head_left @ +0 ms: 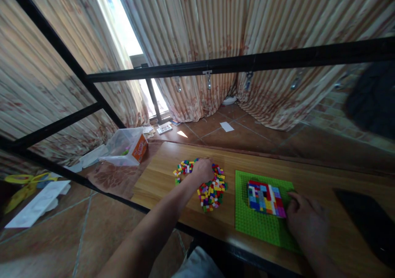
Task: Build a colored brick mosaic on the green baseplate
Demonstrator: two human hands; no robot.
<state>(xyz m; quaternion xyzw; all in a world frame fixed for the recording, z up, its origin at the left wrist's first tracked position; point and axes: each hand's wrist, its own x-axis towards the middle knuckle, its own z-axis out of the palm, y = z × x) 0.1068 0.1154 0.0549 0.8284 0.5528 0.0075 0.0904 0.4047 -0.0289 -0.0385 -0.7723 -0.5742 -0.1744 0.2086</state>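
Small loose plastic building bricks (212,195) in many colours lie spread on the wooden table. My left hand (203,170) reaches down into their far part, its fingers bunched and pointing down; whatever they pinch is hidden behind the hand. A green studded baseplate (247,224) lies right of the bricks. On it sits a low block of joined bricks (265,199), blue, red, white, yellow and purple on top. My right hand (308,218) lies over the baseplate's right edge, close beside the block. Its fingers are curled, and what they hold, if anything, cannot be made out.
A dark flat object (364,220) lies on the table (151,175) at the right. Black metal bars (197,68) cross behind the table. On the floor at the left are a clear plastic bin (123,148) with an orange label and white packaging (37,206).
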